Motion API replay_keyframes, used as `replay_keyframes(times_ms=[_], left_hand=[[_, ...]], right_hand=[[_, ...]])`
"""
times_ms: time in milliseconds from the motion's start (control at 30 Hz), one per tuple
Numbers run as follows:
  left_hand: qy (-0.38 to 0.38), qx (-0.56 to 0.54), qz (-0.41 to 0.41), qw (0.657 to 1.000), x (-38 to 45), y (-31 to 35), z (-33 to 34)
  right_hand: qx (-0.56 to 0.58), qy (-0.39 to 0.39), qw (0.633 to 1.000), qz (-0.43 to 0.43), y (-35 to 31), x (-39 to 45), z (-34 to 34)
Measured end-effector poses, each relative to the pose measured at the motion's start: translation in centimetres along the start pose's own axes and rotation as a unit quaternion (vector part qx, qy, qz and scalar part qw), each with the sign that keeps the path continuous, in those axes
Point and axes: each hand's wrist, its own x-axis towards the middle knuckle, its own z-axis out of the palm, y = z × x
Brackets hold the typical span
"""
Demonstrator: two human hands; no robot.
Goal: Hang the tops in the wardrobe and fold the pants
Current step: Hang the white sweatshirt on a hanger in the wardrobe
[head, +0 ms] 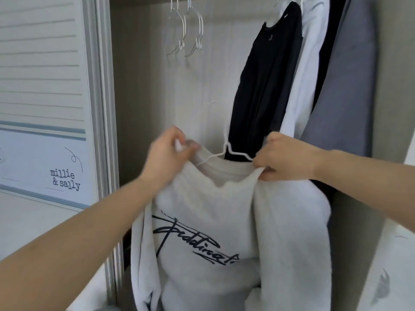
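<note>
I hold a light grey sweatshirt with dark script lettering up in front of the open wardrobe. A white wire hanger sits in its neck opening, its hook sticking up between my hands. My left hand pinches the collar at the left shoulder. My right hand grips the collar at the right shoulder. The sleeves hang down on both sides.
Two empty clear hangers hang from the top left. A black top, a white garment and a grey garment hang at the right. The sliding wardrobe door with printed text stands at the left.
</note>
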Motion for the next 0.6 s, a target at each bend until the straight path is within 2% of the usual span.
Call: replay_keyframes(times_ms=[67, 133, 200, 267, 333, 400, 500, 600], left_hand=[[0.026, -0.027, -0.014, 0.999, 0.8, -0.8, -2.4], [-0.029, -0.062, -0.042, 0.997, 0.6, -1.5, -3.3], [-0.084, -0.124, -0.064, 0.987, 0.2, -1.8, -3.0], [-0.108, -0.160, -0.073, 0.978, 0.1, -2.0, -2.5], [-0.146, -0.117, -0.055, 0.981, 0.2, -2.4, -2.5], [-0.177, -0.014, 0.011, 0.984, 0.2, -2.7, -2.3], [-0.130, 0.064, 0.082, 0.986, -0.1, -2.9, -1.8], [-0.120, 0.102, 0.108, 0.982, 0.2, -3.6, -2.9]], right_hand=[[0.028, 0.080, 0.996, 0.022, 1.0, -1.8, 0.3], [0.057, 0.166, 0.983, 0.057, 1.4, -2.6, 0.0], [0.081, 0.211, 0.971, 0.084, 1.2, -2.3, -0.3], [0.099, 0.236, 0.961, 0.107, 0.7, -1.9, -0.5], [0.123, 0.246, 0.954, 0.119, 0.6, -2.1, -0.8], [0.136, 0.246, 0.952, 0.120, 0.4, -2.1, -0.9], [0.122, 0.225, 0.963, 0.083, 0.1, -2.2, -0.8], [0.075, 0.147, 0.985, 0.050, 1.6, -4.4, -0.7]])
